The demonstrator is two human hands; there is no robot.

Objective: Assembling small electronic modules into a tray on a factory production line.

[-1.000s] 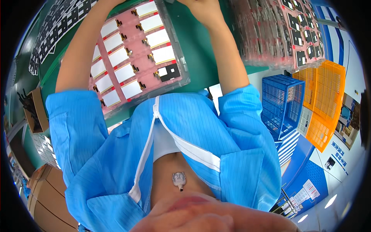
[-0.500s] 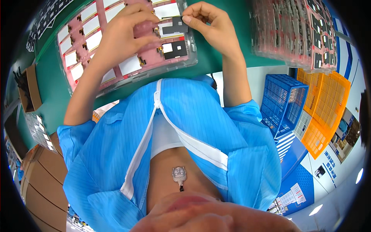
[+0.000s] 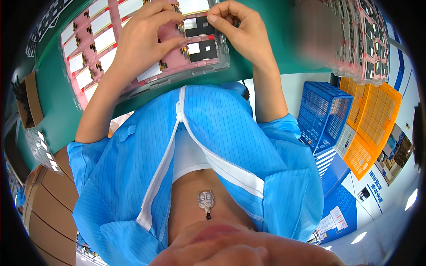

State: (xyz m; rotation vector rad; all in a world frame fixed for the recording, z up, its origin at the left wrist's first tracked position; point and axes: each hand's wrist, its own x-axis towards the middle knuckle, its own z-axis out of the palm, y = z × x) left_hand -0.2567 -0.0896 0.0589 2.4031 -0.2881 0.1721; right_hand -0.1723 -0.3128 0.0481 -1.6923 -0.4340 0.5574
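Note:
A clear plastic tray (image 3: 224, 62) with a pink lining lies on the green table, holding rows of white rectangular panels (image 3: 104, 39) with small gold-and-black connector tabs. My right hand (image 3: 242, 31) pinches the right edge of a thin black sheet (image 3: 193, 32) with a small square cutout, which lies over a panel in the right column. Just below, another black sheet (image 3: 203, 51) covers part of its panel. My left hand (image 3: 144, 42) rests over the middle of the tray, thumb and fingers apart around the connector side of that panel, and hides several panels.
Stacked filled trays (image 3: 359, 44) stand at the right of the green table (image 3: 266, 17), partly blurred. Beyond the table's right edge are a blue crate (image 3: 326, 115) and an orange crate (image 3: 372, 119). An open cardboard box (image 3: 31, 99) and a small tray (image 3: 42, 148) sit at the left.
The black sheet in my right hand has gone from slanted to lying nearly square over the panel, its cutout showing. The tray appears slightly shifted in view. My left hand keeps its pose.

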